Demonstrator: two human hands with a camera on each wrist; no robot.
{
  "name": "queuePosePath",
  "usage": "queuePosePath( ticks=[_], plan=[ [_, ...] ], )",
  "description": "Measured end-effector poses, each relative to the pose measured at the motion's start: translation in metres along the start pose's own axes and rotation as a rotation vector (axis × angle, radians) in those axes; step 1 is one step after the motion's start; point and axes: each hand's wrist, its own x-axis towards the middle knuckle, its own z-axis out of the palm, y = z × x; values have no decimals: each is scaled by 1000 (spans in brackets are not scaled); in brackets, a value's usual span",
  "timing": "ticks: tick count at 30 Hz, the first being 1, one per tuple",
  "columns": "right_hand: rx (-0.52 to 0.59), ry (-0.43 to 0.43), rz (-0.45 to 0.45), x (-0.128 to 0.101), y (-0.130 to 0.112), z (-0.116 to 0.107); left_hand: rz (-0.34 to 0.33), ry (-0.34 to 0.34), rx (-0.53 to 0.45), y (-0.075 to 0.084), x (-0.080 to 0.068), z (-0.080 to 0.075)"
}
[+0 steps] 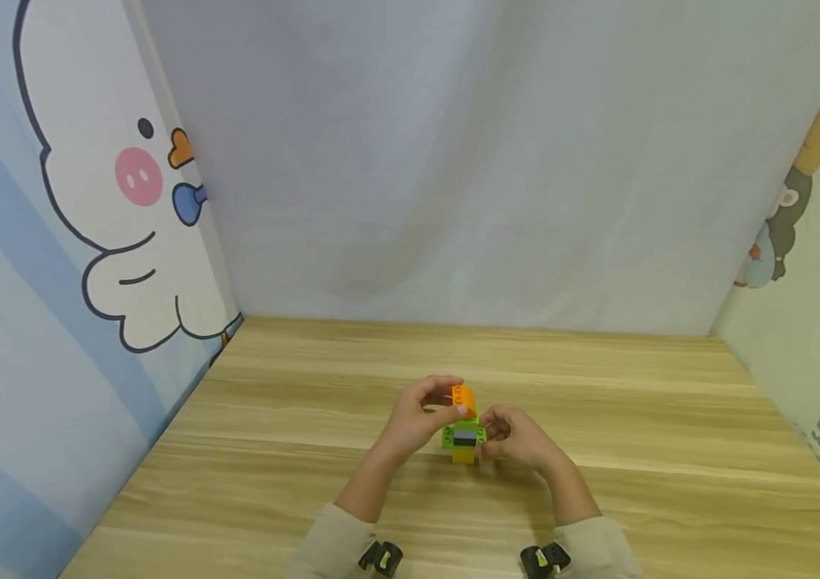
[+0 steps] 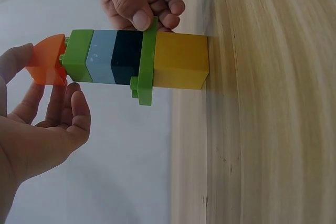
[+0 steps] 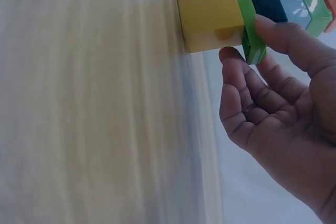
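1. The brick tower [image 1: 465,430] stands upright on the table [image 1: 670,450], its long axis vertical: a yellow brick [image 2: 181,60] at the bottom, then a green plate [image 2: 148,61], dark, pale blue and green bricks.
2. The orange brick [image 2: 48,61] sits at the top end, pinched by the left hand [image 1: 417,418], whose fingers curl round it.
3. The right hand [image 1: 518,438] is lower, its fingers [image 3: 286,38] gripping the green plate's edge.
4. No containers are in view.

Upright block tower [image 1: 464,430]: yellow base, green plate, dark, blue, green, orange top [image 1: 464,396].
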Motion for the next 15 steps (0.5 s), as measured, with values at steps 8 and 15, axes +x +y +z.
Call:
queuePosePath(
  ticks=[8, 15],
  plan=[
    [-6, 9, -5, -1, 1, -1, -15, -5, -12, -4, 2, 3],
    [-14, 23, 7, -2, 0, -3, -33, -11, -57, -2, 0, 7]
  ],
)
